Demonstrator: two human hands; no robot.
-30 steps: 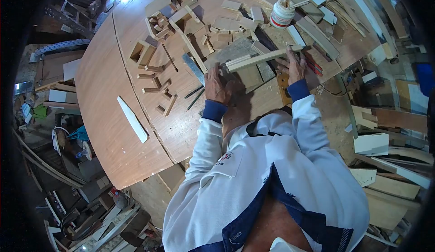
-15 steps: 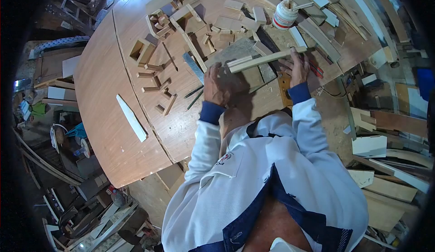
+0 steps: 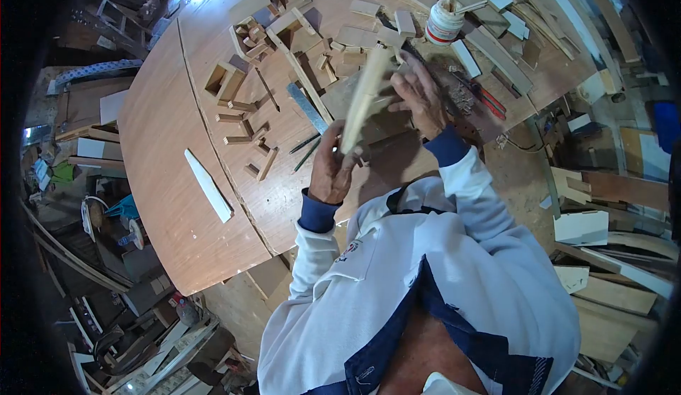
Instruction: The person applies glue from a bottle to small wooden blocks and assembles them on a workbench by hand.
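My left hand [image 3: 331,168] is closed round the lower end of a pale wooden strip [image 3: 367,93], which is tilted up over the table and smeared by motion. Close to the strip's right side is my right hand [image 3: 420,102], its fingers apart; I see no grip on the wood. Just left of the strip lies a grey-blue flat bar [image 3: 307,105]. Two dark pencils [image 3: 305,154] rest beside my left hand. To the right of my right hand are red-handled pliers [image 3: 489,102] among wood shavings [image 3: 462,100].
A white jar [image 3: 445,22] with sticks in it stands at the back right. Small wooden frames and blocks [image 3: 225,80] spread over the back left of the table [image 3: 159,203]. A white tapered piece [image 3: 207,185] lies at left. Boards [image 3: 496,54] line the right edge.
The strip has swung from lying nearly crosswise to a steep angle. My right hand has come off its right end and moved left; my left hand has shifted slightly down.
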